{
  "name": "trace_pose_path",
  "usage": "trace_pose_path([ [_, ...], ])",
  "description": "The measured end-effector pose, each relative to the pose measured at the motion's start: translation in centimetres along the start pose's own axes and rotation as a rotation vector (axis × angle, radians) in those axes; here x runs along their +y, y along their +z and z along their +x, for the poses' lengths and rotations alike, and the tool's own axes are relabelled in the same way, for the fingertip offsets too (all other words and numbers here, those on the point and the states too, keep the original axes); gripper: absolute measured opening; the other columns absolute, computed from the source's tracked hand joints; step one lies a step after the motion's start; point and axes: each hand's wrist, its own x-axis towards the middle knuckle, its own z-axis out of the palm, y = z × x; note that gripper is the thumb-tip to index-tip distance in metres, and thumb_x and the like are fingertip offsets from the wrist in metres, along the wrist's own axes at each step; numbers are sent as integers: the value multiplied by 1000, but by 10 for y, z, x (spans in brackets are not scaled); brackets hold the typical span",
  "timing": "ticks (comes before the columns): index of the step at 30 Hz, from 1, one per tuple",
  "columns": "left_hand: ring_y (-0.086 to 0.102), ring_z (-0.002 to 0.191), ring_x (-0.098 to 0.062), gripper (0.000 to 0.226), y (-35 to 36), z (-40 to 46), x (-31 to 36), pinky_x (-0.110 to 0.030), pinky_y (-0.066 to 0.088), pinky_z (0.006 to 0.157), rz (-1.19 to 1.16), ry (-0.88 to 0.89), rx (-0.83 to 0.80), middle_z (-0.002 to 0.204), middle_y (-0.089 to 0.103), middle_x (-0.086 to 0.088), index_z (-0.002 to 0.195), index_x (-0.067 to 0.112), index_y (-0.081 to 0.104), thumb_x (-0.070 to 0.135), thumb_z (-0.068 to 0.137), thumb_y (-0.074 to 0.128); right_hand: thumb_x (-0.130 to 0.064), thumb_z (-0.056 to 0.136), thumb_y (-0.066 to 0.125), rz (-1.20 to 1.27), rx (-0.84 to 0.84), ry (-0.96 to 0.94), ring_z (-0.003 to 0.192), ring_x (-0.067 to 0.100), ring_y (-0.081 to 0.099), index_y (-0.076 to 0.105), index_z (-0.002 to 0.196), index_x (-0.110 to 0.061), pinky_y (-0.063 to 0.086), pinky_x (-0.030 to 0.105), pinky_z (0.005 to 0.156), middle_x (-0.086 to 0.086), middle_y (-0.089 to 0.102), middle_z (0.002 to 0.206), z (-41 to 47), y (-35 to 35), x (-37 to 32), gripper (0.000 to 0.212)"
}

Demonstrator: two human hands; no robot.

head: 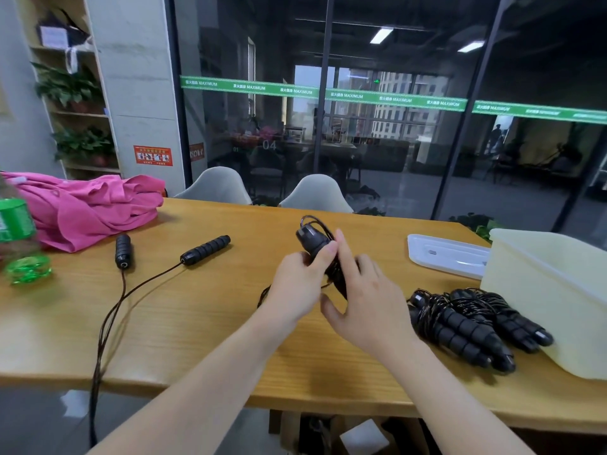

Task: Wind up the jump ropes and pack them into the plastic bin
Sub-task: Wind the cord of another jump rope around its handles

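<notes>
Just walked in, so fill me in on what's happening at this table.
A person is winding a black jump rope into a bundle: the left hand grips the handles while the right hand works the cord around them. Wound ropes lie beside the plastic bin, not yet in it. Another rope lies unwound on the table, its cord hanging over the edge.
</notes>
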Motion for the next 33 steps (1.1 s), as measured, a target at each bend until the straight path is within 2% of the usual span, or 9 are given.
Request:
trace_pose_path([
  [2,61,65,-24,33,-4,2,0,-26,53,70,-98,6,-22,69,65,-2,107,23,72,53,98,61,-58,87,65,335,-172,144,109,17,60,1,165,-31,53,38,81,-7,61,124,7,-14,2,104],
  [7,27,52,-8,26,-25,2,5,-21,25,48,-219,119,-303,56,34,15,119,21,66,40,103,57,-44,83,79,1083,-445,328,102,34,74,69,124,-24,52,60,101,8,78,107,31,-46,23,47],
  [11,22,56,-12,29,-37,2,11,-19,26,49,-228,229,-429,64,26,6,113,21,69,45,100,58,-36,82,82,1663,-824,447,76,34,67,70,116,-12,61,46,74,23,69,102,25,-51,18,42],
  [16,21,53,-11,46,-40,5,12,-22,20,46,-111,24,-304,65,28,7,100,20,67,64,96,55,-22,98,71,1341,-566,415,59,16,47,61,105,-14,36,28,49,6,56,81,29,-40,3,14],
  [20,33,49,-12,80,-36,6,19,-25,28,46,130,-124,-138,65,43,7,88,19,63,96,73,45,-31,95,69,638,-272,234,79,19,66,55,127,-39,53,38,70,-10,71,90,28,-29,-7,36],
  [24,29,50,-14,64,-27,10,15,-24,26,44,52,-140,-135,67,39,1,90,19,65,82,80,59,-39,99,59,-53,-150,121,79,35,67,37,147,-32,38,38,56,-1,71,97,19,-12,-15,54],
  [27,24,48,-10,48,-25,8,10,-21,22,40,-128,-122,-203,61,34,5,93,16,64,64,90,65,-48,96,60,4,-126,110,86,30,67,35,147,-32,48,39,62,-4,67,109,15,-12,-13,59],
  [30,22,51,-9,43,-34,10,5,-20,20,41,-207,-94,-244,62,32,7,95,15,67,57,92,67,-54,87,72,429,-258,166,91,13,66,45,141,-43,55,35,79,-17,68,106,18,-31,-2,62],
  [33,19,56,-10,41,-43,13,3,-19,17,43,-274,-63,-334,66,30,6,84,18,60,58,87,69,-44,89,78,933,-459,336,95,15,75,59,133,-34,61,40,87,-2,78,105,27,-47,10,49],
])
